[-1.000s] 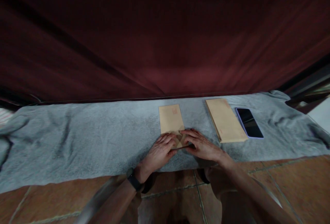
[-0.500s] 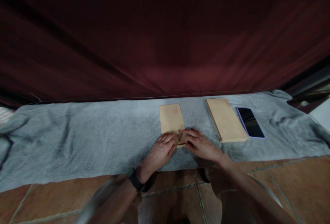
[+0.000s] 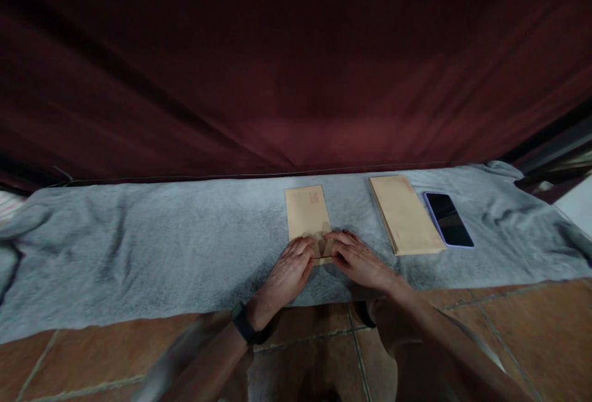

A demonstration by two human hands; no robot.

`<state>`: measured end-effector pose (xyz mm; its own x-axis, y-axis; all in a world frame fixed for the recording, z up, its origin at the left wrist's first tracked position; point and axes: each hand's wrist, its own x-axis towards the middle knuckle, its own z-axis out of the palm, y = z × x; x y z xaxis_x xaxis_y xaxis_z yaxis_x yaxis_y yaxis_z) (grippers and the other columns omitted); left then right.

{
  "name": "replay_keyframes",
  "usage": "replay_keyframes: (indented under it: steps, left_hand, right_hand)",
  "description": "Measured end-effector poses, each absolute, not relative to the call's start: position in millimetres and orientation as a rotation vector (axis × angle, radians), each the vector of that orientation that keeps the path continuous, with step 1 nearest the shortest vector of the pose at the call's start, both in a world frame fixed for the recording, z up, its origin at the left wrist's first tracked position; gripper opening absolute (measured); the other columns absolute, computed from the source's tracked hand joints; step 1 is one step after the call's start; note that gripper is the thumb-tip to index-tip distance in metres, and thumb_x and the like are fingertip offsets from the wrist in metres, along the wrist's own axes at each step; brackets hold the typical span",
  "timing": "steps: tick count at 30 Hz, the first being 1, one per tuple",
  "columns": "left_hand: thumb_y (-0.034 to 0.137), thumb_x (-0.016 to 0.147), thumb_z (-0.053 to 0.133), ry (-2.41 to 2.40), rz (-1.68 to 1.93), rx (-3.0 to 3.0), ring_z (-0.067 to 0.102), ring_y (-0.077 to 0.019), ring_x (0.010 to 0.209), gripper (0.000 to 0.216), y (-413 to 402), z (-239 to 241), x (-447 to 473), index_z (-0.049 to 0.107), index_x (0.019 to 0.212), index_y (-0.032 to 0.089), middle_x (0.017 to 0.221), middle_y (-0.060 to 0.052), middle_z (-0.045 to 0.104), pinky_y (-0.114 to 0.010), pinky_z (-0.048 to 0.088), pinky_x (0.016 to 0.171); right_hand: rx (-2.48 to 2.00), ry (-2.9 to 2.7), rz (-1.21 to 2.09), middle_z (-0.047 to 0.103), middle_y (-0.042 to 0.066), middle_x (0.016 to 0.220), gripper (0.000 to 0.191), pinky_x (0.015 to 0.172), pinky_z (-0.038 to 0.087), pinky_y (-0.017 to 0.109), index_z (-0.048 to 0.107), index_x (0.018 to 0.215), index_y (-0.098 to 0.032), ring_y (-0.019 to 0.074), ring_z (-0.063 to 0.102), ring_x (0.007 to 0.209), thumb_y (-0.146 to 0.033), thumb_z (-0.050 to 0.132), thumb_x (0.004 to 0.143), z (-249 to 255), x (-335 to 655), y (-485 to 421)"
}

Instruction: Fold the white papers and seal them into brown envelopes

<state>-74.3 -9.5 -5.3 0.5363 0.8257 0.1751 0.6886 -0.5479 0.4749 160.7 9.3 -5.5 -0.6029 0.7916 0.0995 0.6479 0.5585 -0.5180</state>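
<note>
A brown paper envelope (image 3: 307, 211) with small red print near its far right corner lies flat in front of me. My left hand (image 3: 292, 261) is at its near left corner, fingers on top and thumb by the near edge, gripping the paper. At the near right corner, my right hand (image 3: 355, 259) grips it the same way, fingers bent over the top. Between both hands a dark crease line crosses the near end, with a narrow strip of paper on my side of it. The fingertips cover part of the envelope's sides.
To the right lies a stack of similar brown envelopes (image 3: 407, 214), and beside it a phone (image 3: 448, 220) in a purple case. Everything rests on a grey cloth (image 3: 185, 242). A dark red curtain (image 3: 296, 81) hangs behind, and tiled floor (image 3: 314, 352) shows below.
The strip at the envelope's near end looks flatter, and the crease line shows more clearly. Both hands have stayed nearly in place.
</note>
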Motion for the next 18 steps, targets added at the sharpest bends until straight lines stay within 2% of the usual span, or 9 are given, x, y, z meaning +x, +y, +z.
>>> replay_keyframes:
  steps: [3, 13, 18]
  left_hand:
    - [0.013, 0.096, 0.051, 1.247, 0.544, 2.436, 0.055, -0.0250, 0.130, 0.016, -9.7, -7.3, -74.3, 0.060, 0.107, 0.019, 0.132, -0.011, 0.063, -0.049, 0.045, 0.113]
    - [0.003, 0.092, 0.050, 1.146, 0.477, 2.553, 0.049, -0.0219, 0.137, 0.035, -12.0, -2.8, -74.3, 0.062, 0.119, 0.023, 0.139, -0.008, 0.058, -0.047, 0.036, 0.121]
    - [0.003, 0.094, 0.047, 1.112, 0.451, 2.650, 0.048, -0.0212, 0.140, 0.049, -15.3, -4.0, -75.1, 0.057, 0.134, 0.028, 0.149, -0.007, 0.052, -0.049, 0.033, 0.123]
  right_hand:
    - [-1.205, -2.460, 0.636, 0.059, 0.008, 0.136, 0.012, 0.114, 0.039, 0.045, 0.059, 0.095, -0.022, 0.0215, 0.052, 0.132, -0.012, 0.055, 0.091, -4.5, 160.2, 8.9]
    - [-1.228, -2.442, 0.672, 0.058, 0.008, 0.136, 0.011, 0.113, 0.039, 0.044, 0.059, 0.093, -0.022, 0.0214, 0.050, 0.132, -0.012, 0.057, 0.090, -8.7, 161.0, 9.5]
    - [-1.228, -2.433, 0.690, 0.058, 0.008, 0.138, 0.010, 0.113, 0.039, 0.045, 0.058, 0.096, -0.023, 0.0217, 0.051, 0.130, -0.013, 0.058, 0.091, -5.9, 159.8, 10.7]
